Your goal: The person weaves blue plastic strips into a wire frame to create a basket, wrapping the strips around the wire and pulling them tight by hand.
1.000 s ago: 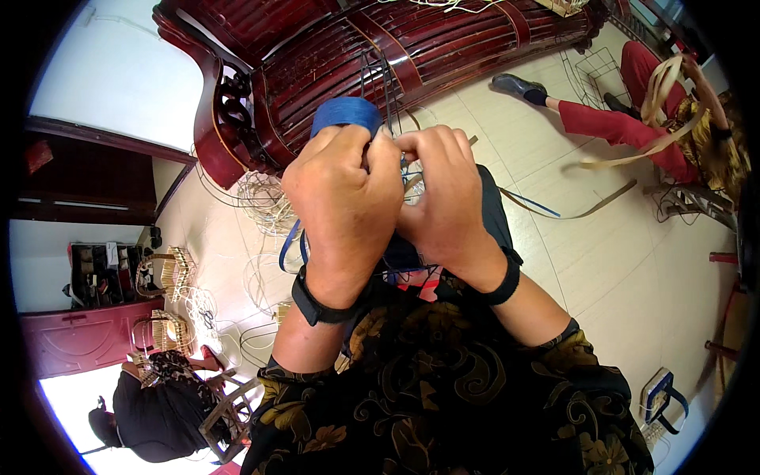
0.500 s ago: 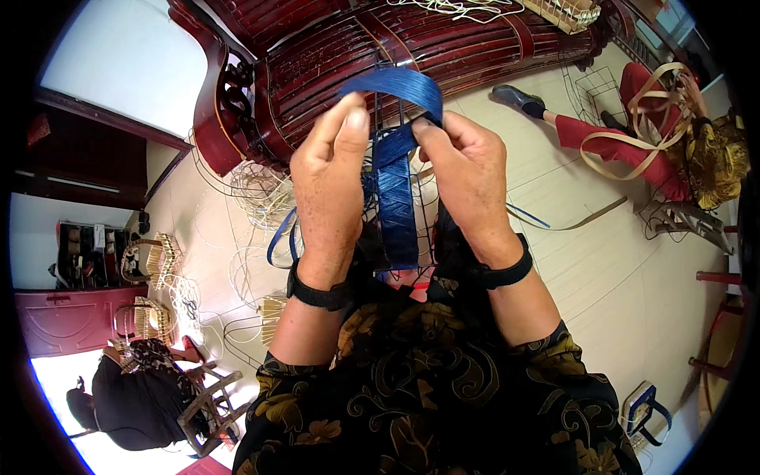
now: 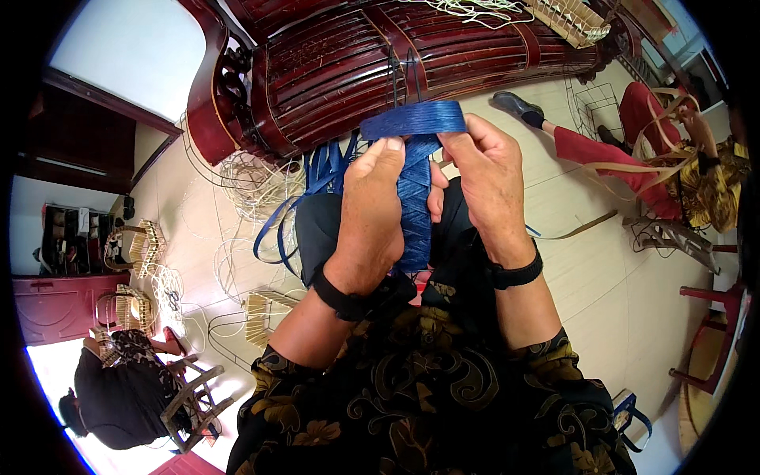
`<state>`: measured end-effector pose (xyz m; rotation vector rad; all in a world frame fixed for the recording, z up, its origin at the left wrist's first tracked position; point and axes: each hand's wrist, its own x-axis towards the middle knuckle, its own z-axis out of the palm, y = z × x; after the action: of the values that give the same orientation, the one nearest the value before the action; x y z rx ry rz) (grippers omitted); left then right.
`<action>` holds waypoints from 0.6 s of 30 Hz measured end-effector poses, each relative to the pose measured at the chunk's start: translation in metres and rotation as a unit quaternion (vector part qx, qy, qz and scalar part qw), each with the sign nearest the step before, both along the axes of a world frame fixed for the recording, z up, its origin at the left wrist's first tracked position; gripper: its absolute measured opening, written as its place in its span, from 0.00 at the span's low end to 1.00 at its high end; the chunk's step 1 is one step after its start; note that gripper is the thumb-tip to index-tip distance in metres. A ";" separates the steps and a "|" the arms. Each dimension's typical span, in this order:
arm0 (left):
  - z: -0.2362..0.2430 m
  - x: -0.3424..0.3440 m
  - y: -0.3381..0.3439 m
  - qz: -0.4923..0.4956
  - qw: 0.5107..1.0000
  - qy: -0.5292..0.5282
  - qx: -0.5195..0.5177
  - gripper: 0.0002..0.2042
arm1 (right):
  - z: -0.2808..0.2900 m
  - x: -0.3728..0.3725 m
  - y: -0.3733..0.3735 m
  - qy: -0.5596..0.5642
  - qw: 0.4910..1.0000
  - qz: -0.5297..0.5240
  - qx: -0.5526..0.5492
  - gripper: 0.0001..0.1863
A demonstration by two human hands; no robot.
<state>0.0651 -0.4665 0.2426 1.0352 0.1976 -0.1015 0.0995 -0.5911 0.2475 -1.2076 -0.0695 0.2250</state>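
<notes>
I look down on two bare hands raised close together over a lap in dark floral fabric, each wrist wearing a black band. The left hand is closed around a piece tightly wrapped in blue strip, its thumb pressed against the upper front of the wrapping. The right hand grips the same piece from the other side, and its fingers pinch the free end of the flat blue strip, which arches over the top between both hands. Neither hand is slack; both are clamped on the blue work. Beyond the left hand, loose lengths of blue strip trail down to the tiled floor, next to tangles of pale cane. Past the fingertips stands a dark red wooden bench. Far off beyond the right hand, another person in red trousers sits handling tan strips; well off to the lower left, a person in dark clothes sits on a small stool near little woven baskets. I judge the step in hand to be laying one more turn of strip around the piece. The next move, I think, calls for holding tension with the right hand while the left thumb pins the previous turn flat.
</notes>
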 end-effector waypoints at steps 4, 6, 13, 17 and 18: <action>0.003 -0.002 -0.003 0.021 1.000 0.011 0.011 0.18 | 0.002 0.004 0.002 0.014 0.999 0.010 -0.036 0.10; 0.004 -0.002 -0.006 0.036 0.999 0.008 0.002 0.18 | 0.002 0.004 0.003 0.012 0.999 0.004 -0.048 0.09; 0.002 -0.005 -0.008 0.040 0.999 -0.006 0.013 0.14 | 0.004 0.000 0.007 -0.098 0.979 -0.027 -0.174 0.03; 0.001 -0.006 -0.011 0.052 0.998 -0.004 -0.033 0.14 | -0.001 0.005 0.006 -0.198 0.935 -0.044 -0.291 0.06; 0.000 -0.006 -0.010 0.054 0.998 -0.006 -0.036 0.14 | -0.001 0.006 0.006 -0.213 0.926 -0.047 -0.309 0.06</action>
<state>0.0593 -0.4770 0.2428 0.9522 0.2376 -0.0046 0.1059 -0.5847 0.2464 -1.8729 -0.3390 -0.1191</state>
